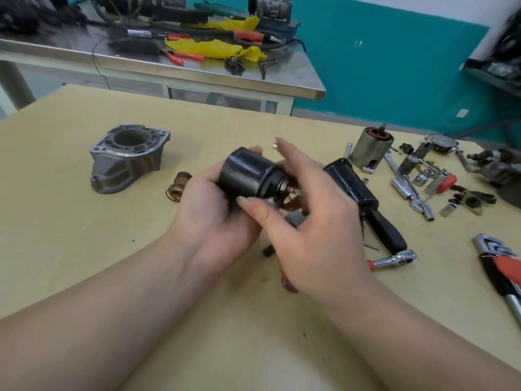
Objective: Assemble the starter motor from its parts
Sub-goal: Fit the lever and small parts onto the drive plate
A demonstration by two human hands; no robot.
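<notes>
Head view: left hand (210, 204) is gripping the black solenoid (248, 173) above the near table (84, 235), steadying it while right hand (307, 218), fingers loosely spread, is working its terminal end.

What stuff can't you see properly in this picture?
- Head view: the end of the black cylinder with the copper parts is mostly hidden by the right hand.
- Its underside is covered by the left hand.
- The dark parts at the right edge are blurred and cut off.
- The red-handled tool runs out of frame.
</notes>
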